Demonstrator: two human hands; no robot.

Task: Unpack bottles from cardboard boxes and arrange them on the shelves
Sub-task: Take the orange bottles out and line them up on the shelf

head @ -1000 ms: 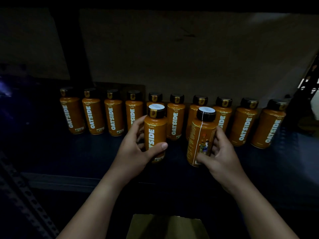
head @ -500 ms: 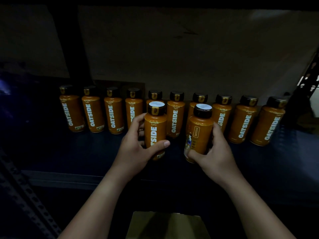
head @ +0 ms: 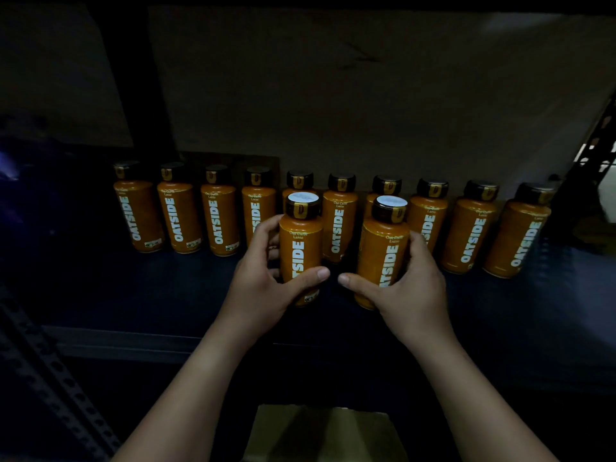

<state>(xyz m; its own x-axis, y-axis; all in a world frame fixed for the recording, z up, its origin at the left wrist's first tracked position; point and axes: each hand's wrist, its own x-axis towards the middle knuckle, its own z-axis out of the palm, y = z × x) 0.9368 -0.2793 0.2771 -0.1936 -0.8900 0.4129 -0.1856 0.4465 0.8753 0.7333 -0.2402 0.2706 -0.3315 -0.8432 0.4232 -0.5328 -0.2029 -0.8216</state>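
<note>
Two upright orange plastic bottles with black caps, one gripped by left hand, other by right hand, fingers wrapped round each, on dark shelf, before back row of ten matching bottles, cardboard box below
</note>
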